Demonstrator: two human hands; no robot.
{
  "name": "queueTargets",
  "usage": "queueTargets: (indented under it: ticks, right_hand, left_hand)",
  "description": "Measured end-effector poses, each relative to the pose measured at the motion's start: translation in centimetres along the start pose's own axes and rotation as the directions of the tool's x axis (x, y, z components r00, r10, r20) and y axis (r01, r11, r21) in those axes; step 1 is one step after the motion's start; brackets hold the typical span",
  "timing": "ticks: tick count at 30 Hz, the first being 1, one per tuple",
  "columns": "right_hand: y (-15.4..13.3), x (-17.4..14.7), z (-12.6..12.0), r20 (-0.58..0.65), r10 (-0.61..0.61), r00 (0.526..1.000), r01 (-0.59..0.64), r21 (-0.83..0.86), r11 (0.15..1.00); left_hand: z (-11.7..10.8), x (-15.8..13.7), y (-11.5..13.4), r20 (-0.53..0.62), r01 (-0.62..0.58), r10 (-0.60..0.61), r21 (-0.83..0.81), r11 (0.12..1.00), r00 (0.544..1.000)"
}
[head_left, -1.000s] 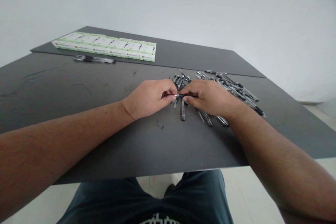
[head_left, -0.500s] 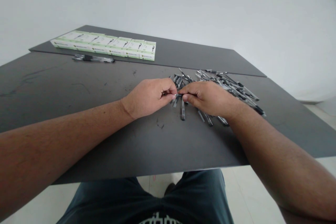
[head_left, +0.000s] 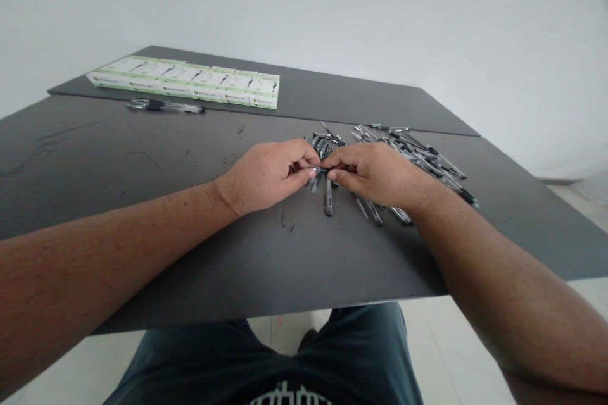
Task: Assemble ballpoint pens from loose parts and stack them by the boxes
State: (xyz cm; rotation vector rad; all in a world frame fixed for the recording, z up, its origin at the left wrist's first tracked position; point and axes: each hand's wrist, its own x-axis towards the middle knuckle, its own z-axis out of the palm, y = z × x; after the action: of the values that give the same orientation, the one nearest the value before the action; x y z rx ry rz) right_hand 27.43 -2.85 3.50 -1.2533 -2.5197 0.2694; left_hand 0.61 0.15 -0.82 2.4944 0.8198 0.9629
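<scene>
Between my fingertips lies a slim pen (head_left: pixel 320 169), clear and black, held roughly level just above the table. My left hand (head_left: pixel 273 174) pinches its left end with thumb and forefinger. From the other side, my right hand (head_left: pixel 373 169) grips its right end, closed in a pinch too. Much of the pen is hidden by the fingers. Several black pen caps and short parts (head_left: pixel 329 196) lie right under and around the hands. Behind and beyond my right hand spreads a loose heap of clear pens with black grips (head_left: pixel 430 161).
A row of white and green boxes (head_left: pixel 218 96) stands at the back left. In front of it lies a small bundle of pens (head_left: pixel 164 105). The dark grey table (head_left: pixel 228 266) has its near edge close to my lap, and a white wall (head_left: pixel 304 19) rises behind.
Both hands keep the pen pinched, and their fingertips have shifted slightly along it. More of its middle shows between them. The whole view has moved a little.
</scene>
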Motion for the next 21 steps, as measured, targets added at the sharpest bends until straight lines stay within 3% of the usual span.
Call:
queueTargets:
  ticks: [8, 15, 21]
  right_hand:
    - [0.10, -0.09, 0.11, 0.008, 0.010, 1.000, -0.011, 0.056, 0.998]
    - [0.27, 0.12, -0.10, 0.004, -0.097, 0.995, 0.097, -0.003, 0.995]
    - [-0.02, -0.10, 0.04, -0.002, 0.073, 0.997, -0.073, 0.058, 0.996]
  left_hand:
    - [-0.07, 0.10, 0.06, -0.006, 0.041, -0.040, 0.050, 0.998, 0.999]
    - [-0.20, 0.18, 0.11, 0.010, 0.032, -0.032, 0.084, 0.996, 0.999]
    - [-0.21, 0.16, 0.24, 0.016, 0.040, -0.041, 0.081, 0.996, 0.999]
